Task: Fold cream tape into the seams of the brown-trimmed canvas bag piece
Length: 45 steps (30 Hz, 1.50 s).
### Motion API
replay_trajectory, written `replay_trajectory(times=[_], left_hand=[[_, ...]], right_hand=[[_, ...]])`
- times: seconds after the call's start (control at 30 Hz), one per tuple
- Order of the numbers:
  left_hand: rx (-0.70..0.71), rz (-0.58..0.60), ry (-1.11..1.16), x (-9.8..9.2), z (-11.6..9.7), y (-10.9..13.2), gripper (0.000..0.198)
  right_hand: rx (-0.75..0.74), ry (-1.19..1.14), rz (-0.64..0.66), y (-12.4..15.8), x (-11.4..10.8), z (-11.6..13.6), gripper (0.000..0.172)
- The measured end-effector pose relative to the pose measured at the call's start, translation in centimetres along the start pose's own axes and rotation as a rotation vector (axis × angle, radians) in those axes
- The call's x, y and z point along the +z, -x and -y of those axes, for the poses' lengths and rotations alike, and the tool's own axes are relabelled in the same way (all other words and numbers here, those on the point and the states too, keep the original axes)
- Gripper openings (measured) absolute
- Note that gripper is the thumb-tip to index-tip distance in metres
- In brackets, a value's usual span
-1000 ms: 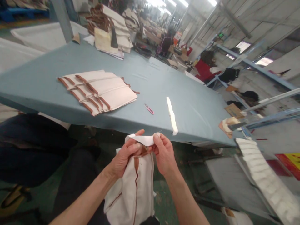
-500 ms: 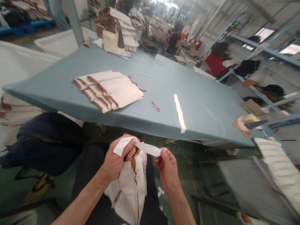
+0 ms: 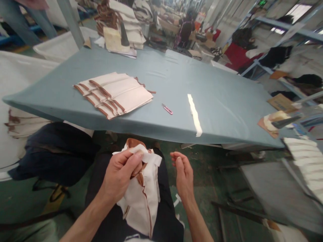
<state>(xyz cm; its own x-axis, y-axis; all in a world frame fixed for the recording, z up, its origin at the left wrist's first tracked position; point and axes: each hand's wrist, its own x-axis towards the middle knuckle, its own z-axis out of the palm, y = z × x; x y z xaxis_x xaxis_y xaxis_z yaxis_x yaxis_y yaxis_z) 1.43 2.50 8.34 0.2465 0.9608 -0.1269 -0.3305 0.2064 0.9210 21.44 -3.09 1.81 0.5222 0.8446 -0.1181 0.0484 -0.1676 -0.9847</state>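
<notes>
A cream fabric piece with brown trim (image 3: 141, 205) lies over my lap, its brown-lined top opening turned up. My left hand (image 3: 121, 173) pinches a white strip (image 3: 152, 159) against the top of this fabric. The strip's right end sticks out past my fingertips and droops over the cloth. To the right of the fabric, my right hand (image 3: 184, 171) hangs apart from it, fingers loosely bent and nothing visible in them. On the table lie pink-handled thread snips (image 3: 167, 109) and a long pale strip with wavy edges (image 3: 194, 116).
Folded cream pieces with brown edging (image 3: 114, 94) are fanned out on the blue-green table (image 3: 174, 74). A taller stack (image 3: 131, 30) stands at the back left. White bins (image 3: 63, 42) flank the table's left. A dark blue cloth bundle (image 3: 55, 153) sits left of my legs.
My right hand has let go of the strip's right end and moved slightly right. The strip, stretched between both hands before, now hangs from my left hand against the fabric.
</notes>
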Motion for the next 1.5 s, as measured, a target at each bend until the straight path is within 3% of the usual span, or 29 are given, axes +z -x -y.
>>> replay_trajectory(times=[0.07, 0.17, 0.27, 0.37, 0.53, 0.7, 0.77, 0.87, 0.97, 1.07, 1.3, 1.37, 1.5], left_hand=[[-0.048, -0.014, -0.030, 0.2, -0.3, 0.1, 0.063], [-0.087, -0.010, -0.087, 0.6, -0.7, 0.3, 0.063], [-0.080, 0.008, -0.172, 0.6, -0.9, 0.4, 0.055], [-0.051, 0.012, -0.276, 0.4, -1.0, 0.5, 0.047], [-0.005, 0.012, -0.365, 0.3, -1.1, 1.1, 0.037], [0.067, -0.222, -0.384, -0.8, -0.5, 1.5, 0.039], [0.055, -0.270, -0.404, -1.7, -0.1, 1.6, 0.046], [0.007, -0.246, -0.417, -2.9, 0.2, 1.8, 0.055], [-0.036, -0.212, -0.436, -3.5, 0.1, 2.1, 0.063], [-0.074, -0.180, -0.446, -4.0, -0.1, 2.5, 0.072], [-0.108, -0.094, -0.493, -5.3, 0.3, 4.0, 0.080], [-0.055, -0.098, -0.532, -5.9, 0.3, 4.3, 0.074], [0.152, -0.078, -0.605, -7.3, 0.1, 4.3, 0.043]], right_hand=[[-0.198, 0.047, 0.073, 0.1, 0.4, 2.5, 0.045], [-0.382, 0.006, 0.301, 0.2, 1.9, 6.5, 0.033], [-0.315, -0.034, 0.466, 0.3, 3.8, 9.0, 0.023], [-0.223, -0.024, 0.511, 0.3, 5.2, 9.9, 0.016], [-0.099, -0.134, 0.503, 0.3, 6.8, 9.2, 0.017], [-0.131, -0.238, 0.343, -0.5, 7.6, 5.9, 0.027], [-0.163, -0.219, 0.369, -0.6, 7.5, 4.1, 0.028], [-0.182, -0.160, 0.487, -0.5, 7.5, 1.8, 0.029], [-0.215, -0.082, 0.496, -0.4, 7.8, 0.7, 0.031], [-0.260, -0.035, 0.541, -0.5, 8.3, 0.8, 0.031], [-0.481, 0.161, 0.834, -0.7, 10.4, 2.1, 0.023], [-0.518, 0.206, 0.817, -1.1, 10.8, 2.3, 0.023], [-0.452, 0.180, 0.630, -1.8, 10.6, 2.3, 0.029]])
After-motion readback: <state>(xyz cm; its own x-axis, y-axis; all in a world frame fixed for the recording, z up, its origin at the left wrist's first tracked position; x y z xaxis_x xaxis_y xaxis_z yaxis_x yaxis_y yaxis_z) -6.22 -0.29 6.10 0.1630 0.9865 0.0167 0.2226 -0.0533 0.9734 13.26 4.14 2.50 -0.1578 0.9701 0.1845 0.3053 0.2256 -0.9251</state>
